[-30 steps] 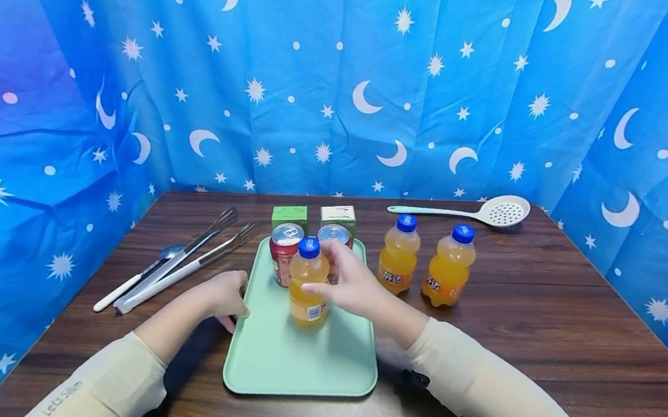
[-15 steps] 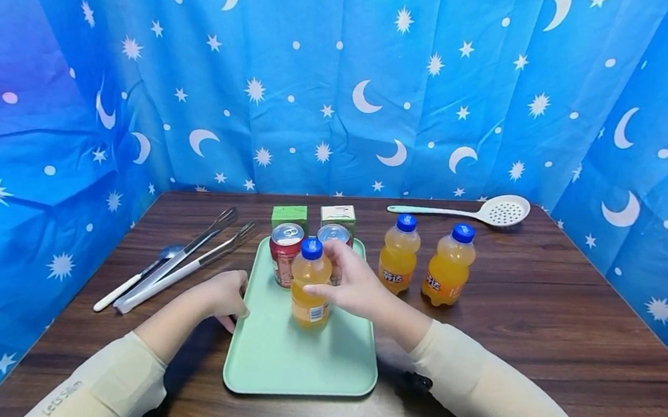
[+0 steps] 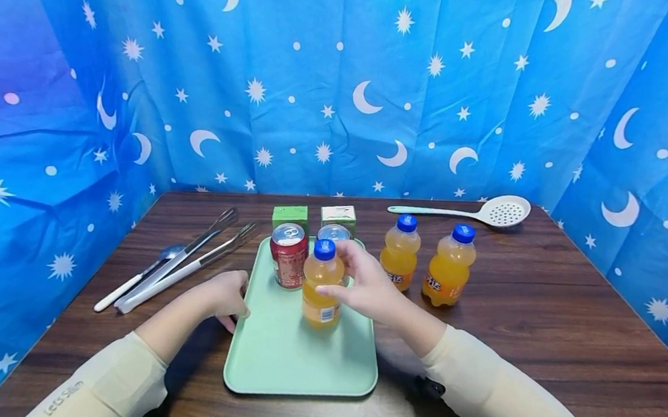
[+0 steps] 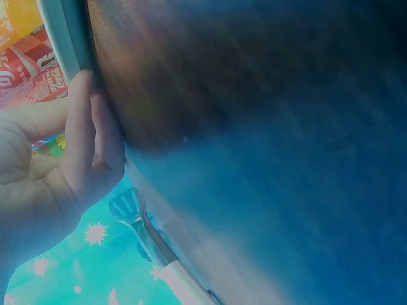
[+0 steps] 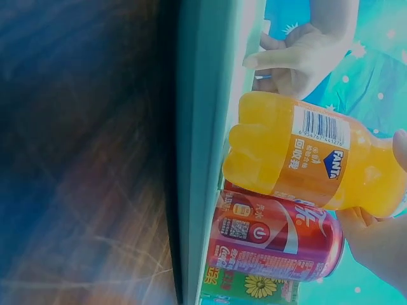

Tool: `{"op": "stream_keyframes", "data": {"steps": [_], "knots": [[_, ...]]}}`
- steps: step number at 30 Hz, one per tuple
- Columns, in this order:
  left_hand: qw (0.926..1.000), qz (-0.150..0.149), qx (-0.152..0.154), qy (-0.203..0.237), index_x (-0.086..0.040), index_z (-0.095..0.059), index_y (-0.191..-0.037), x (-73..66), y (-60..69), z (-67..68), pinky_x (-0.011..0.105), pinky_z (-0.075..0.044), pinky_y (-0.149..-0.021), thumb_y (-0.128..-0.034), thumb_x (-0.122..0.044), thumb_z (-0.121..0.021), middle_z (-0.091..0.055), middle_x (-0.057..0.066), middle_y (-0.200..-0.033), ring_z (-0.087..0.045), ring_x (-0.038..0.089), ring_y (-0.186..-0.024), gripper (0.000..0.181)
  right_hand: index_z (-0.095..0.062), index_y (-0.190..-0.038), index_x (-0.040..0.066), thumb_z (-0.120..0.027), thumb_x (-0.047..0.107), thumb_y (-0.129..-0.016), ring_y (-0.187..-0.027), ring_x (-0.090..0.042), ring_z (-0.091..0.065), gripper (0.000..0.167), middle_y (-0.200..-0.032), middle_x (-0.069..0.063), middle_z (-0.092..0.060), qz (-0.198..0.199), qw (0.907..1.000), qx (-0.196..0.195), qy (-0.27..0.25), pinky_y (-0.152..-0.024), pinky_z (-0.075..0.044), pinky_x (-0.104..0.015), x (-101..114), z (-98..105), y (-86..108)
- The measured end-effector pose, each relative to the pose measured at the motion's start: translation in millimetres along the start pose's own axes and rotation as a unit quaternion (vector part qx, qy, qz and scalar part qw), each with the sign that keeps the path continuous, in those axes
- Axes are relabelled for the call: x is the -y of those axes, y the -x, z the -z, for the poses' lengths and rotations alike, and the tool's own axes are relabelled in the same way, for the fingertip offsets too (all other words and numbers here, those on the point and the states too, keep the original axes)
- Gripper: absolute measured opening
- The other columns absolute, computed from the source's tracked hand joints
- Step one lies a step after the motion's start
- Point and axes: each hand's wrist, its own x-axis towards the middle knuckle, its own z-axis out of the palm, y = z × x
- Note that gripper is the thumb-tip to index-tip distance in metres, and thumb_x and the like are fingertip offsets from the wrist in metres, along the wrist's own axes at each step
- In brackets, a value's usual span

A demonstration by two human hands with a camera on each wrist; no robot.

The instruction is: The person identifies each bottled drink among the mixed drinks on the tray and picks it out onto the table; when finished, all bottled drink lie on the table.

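My right hand point(image 3: 365, 286) holds an upright orange Fanta bottle point(image 3: 323, 293) with a blue cap, thumb on its near side and fingers behind. The bottle is at the right half of the light green tray point(image 3: 289, 367); whether its base touches the tray I cannot tell. At the tray's left rim, my left hand point(image 3: 230, 297) pinches the edge, its fingertips at the rim in the left wrist view. Behind the bottle stand a red cola can point(image 3: 289, 256) on the left and another can point(image 3: 334, 233) on the right, mostly hidden by the bottle and hand.
Two juice cartons, a green box point(image 3: 290, 217) and a white-topped box point(image 3: 338, 216), stand behind the cans. Right of the tray are two more orange bottles point(image 3: 400, 256) and a white skimmer point(image 3: 505, 211). Metal tongs point(image 3: 194, 259) and a white-handled utensil point(image 3: 121, 291) lie left.
My right hand has shifted the bottle a little to the right over the tray, uncovering more of the left can and covering more of the right one. The left hand stays at the rim.
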Motion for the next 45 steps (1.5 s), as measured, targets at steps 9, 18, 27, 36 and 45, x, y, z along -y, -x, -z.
{"op": "stream_keyframes", "data": {"steps": [9, 18, 27, 36, 45], "knots": [[1.0000, -0.002, -0.003, 0.003, 0.006, -0.044, -0.093, 0.2, 0.0, -0.8, 0.033, -0.060, -0.049, -0.0733, 0.014, -0.065, -0.051, 0.020, -0.079, -0.060, 0.025, -0.060, 0.029, -0.047, -0.124, 0.015, -0.076, 0.014, -0.079, -0.109, -0.012, -0.055, 0.054, -0.116, 0.003, -0.056, -0.015, 0.9999, -0.009, 0.001, -0.098, -0.048, -0.035, 0.5, 5.1, 4.0], [1.0000, 0.003, 0.005, 0.003, 0.005, -0.044, -0.095, -0.1, -1.0, 0.6, 0.033, -0.060, -0.050, -0.0749, 0.013, -0.064, -0.051, 0.019, -0.083, -0.062, 0.024, -0.061, 0.029, -0.047, -0.123, 0.015, -0.075, 0.014, -0.080, -0.109, -0.013, -0.054, 0.051, -0.115, 0.003, -0.056, -0.027, 0.9996, -0.013, 0.004, -0.099, -0.047, -0.037, 1.9, 8.4, 6.5], [1.0000, 0.001, 0.006, 0.003, 0.005, -0.044, -0.095, 1.1, -1.7, 1.1, 0.033, -0.060, -0.050, -0.0747, 0.013, -0.064, -0.051, 0.019, -0.083, -0.061, 0.024, -0.061, 0.029, -0.047, -0.122, 0.015, -0.076, 0.014, -0.079, -0.108, -0.013, -0.055, 0.052, -0.113, 0.002, -0.056, -0.013, 0.9998, -0.012, 0.006, -0.098, -0.048, -0.035, 3.7, 14.0, 8.6], [1.0000, 0.006, 0.006, -0.003, 0.005, -0.044, -0.094, 0.6, -1.9, 1.3, 0.033, -0.060, -0.050, -0.0756, 0.012, -0.065, -0.051, 0.019, -0.083, -0.061, 0.025, -0.063, 0.029, -0.046, -0.122, 0.014, -0.076, 0.013, -0.079, -0.108, -0.013, -0.054, 0.052, -0.113, 0.001, -0.055, 0.008, 0.9998, -0.015, 0.009, -0.097, -0.048, -0.037, 6.6, 20.0, 13.2], [1.0000, -0.001, 0.006, 0.003, 0.005, -0.044, -0.094, 2.4, -2.8, 0.8, 0.033, -0.060, -0.050, -0.0744, 0.012, -0.064, -0.051, 0.019, -0.082, -0.061, 0.025, -0.061, 0.029, -0.045, -0.121, 0.008, -0.075, 0.006, -0.079, -0.108, -0.018, -0.056, 0.052, -0.113, -0.004, -0.056, 0.039, 0.9988, -0.018, -0.022, -0.099, -0.046, -0.042, 6.3, 24.4, 17.1]]}}
